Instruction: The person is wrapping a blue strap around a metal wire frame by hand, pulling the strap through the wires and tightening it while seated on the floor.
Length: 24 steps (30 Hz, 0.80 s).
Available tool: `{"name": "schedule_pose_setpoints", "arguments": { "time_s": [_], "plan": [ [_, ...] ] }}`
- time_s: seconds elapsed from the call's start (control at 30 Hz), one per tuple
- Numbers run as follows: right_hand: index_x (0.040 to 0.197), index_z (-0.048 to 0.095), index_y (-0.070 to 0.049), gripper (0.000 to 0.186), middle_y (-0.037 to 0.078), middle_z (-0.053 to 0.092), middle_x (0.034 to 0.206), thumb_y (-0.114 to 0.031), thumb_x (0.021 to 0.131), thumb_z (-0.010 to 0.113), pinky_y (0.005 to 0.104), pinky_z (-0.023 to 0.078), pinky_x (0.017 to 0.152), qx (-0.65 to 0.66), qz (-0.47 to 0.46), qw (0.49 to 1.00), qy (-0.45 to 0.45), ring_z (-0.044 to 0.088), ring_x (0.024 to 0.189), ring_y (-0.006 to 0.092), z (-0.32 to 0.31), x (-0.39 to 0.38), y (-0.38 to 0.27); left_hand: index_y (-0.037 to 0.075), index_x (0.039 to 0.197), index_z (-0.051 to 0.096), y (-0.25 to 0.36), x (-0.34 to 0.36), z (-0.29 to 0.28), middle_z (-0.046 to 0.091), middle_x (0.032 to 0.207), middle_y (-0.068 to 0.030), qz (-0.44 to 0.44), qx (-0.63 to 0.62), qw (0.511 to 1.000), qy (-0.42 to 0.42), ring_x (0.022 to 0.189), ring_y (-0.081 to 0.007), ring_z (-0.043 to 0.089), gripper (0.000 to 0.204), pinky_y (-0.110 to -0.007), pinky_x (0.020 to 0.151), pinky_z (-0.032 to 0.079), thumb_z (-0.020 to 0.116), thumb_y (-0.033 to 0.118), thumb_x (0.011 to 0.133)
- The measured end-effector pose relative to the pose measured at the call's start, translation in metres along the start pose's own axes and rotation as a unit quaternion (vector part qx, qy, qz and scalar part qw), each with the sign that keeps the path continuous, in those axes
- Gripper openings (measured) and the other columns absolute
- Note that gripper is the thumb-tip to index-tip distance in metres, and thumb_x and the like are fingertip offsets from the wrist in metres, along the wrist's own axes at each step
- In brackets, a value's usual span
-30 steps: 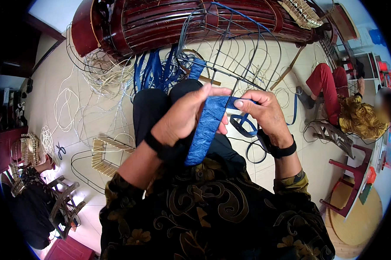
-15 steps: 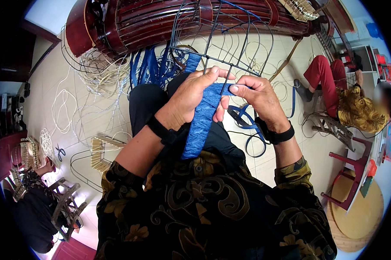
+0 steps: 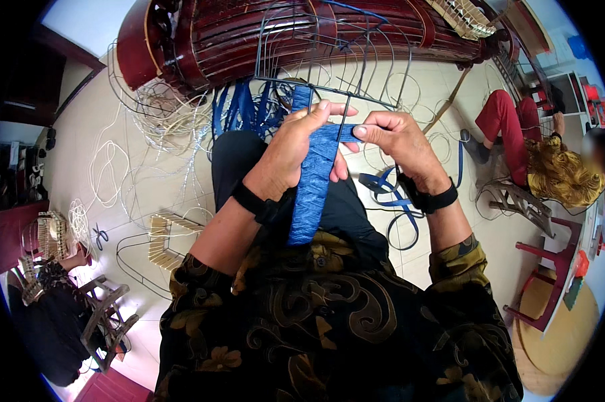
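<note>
A dark wire basket frame (image 3: 346,94) extends away from my lap, and a blue woven band (image 3: 312,184) wraps the part of it nearest me. My left hand (image 3: 282,154) is closed around the upper part of this band, its thumb along the left edge and some fingertips showing on the far side. My right hand (image 3: 403,142) pinches a flat blue strip (image 3: 345,132) between thumb and forefinger, just right of a frame wire. That strip runs from the band across the wire. Another wrapped blue section (image 3: 301,98) sits beyond my left hand.
Loose blue strips (image 3: 393,191) curl on the floor at right, and more blue strips (image 3: 239,110) hang beyond my knee. Pale cord (image 3: 158,110) lies tangled near a dark red wooden bench (image 3: 249,40). Scissors (image 3: 100,236) lie left. Seated people (image 3: 560,171) are at both sides.
The view has shifted a little, and the wire frame appears slightly farther left and tilted differently. Both hands keep nearly the same grip on the band and strip.
</note>
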State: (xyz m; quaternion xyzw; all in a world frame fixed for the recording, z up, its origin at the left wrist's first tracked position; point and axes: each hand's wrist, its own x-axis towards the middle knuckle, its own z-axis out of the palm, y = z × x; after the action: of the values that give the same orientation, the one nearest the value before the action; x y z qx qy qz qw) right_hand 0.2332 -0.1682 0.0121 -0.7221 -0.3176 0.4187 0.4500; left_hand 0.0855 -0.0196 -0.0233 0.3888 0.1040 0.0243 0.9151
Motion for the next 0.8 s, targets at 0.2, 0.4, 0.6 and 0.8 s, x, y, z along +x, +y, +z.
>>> {"name": "schedule_pose_setpoints", "arguments": {
  "time_s": [0.2,0.4,0.6,0.8],
  "plan": [
    [0.078,0.072,-0.004,0.023,-0.006,0.056,0.067,-0.024,0.089,0.073,0.0229,0.036,0.056,-0.081,-0.068,0.994,-0.030,0.046,0.063,0.0039,0.012,0.020,-0.009,-0.004,0.131,0.048,0.004,-0.012,-0.024,0.066,0.094,-0.0181,0.093,0.100,0.991,0.012,0.074,-0.0215,0.069,0.048,-0.029,0.064,0.058,0.039,0.036,0.105],
    [0.079,0.073,-0.004,0.017,-0.005,0.061,0.070,-0.019,0.087,0.075,0.0226,0.041,0.060,-0.014,-0.084,0.996,-0.037,0.051,0.066,0.0037,0.035,0.036,0.017,0.002,0.130,0.050,-0.022,-0.017,-0.046,0.066,0.090,-0.0166,0.050,-0.032,0.996,0.061,0.072,-0.0231,0.067,0.045,-0.035,0.067,0.058,0.041,0.038,0.104],
    [0.080,0.074,-0.004,0.016,-0.001,0.067,0.072,-0.019,0.088,0.073,0.0260,0.047,0.068,-0.046,-0.071,0.996,-0.025,0.057,0.069,0.0063,0.048,0.022,0.028,0.007,0.131,0.048,-0.032,-0.033,-0.044,0.063,0.097,-0.0171,0.016,-0.097,0.991,0.092,0.077,-0.0265,0.066,0.046,-0.047,0.071,0.058,0.039,0.043,0.104],
    [0.081,0.072,-0.002,0.016,0.001,0.067,0.070,-0.017,0.087,0.072,0.0273,0.048,0.067,-0.034,-0.154,0.987,-0.041,0.058,0.070,0.0073,0.051,0.010,0.015,0.004,0.130,0.044,-0.027,-0.054,-0.023,0.061,0.087,-0.0201,0.081,-0.120,0.988,0.062,0.066,-0.0282,0.062,0.045,-0.044,0.061,0.054,0.037,0.041,0.105]
  ]
}}
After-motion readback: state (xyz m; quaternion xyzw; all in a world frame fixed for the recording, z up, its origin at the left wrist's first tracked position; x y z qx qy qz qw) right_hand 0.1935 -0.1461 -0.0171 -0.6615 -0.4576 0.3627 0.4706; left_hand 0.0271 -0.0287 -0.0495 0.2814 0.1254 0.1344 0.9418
